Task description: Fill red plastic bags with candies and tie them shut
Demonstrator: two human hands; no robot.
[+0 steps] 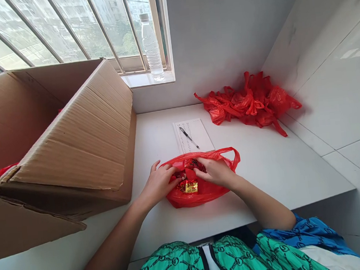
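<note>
A red plastic bag (201, 198) lies open on the white table in front of me. Inside it are several small shiny wrapped pieces, mostly red, and a gold-wrapped piece (191, 187) shows near the front. My left hand (161, 180) reaches over the bag's left side with its fingers spread, thumb towards the wrapped pieces. From the right, my right hand (216, 171) reaches into the opening, thumb and forefinger apart beside the red pieces; its other fingers are partly hidden. One bag handle (236, 157) loops up behind my right hand.
A large open cardboard box (73, 136) stands at the left, with bits of red inside. Behind the bag lie a paper sheet (200, 133) and a pen (188, 137). Crumpled red bags (253, 103) are heaped by the wall. A water bottle (151, 49) stands on the windowsill.
</note>
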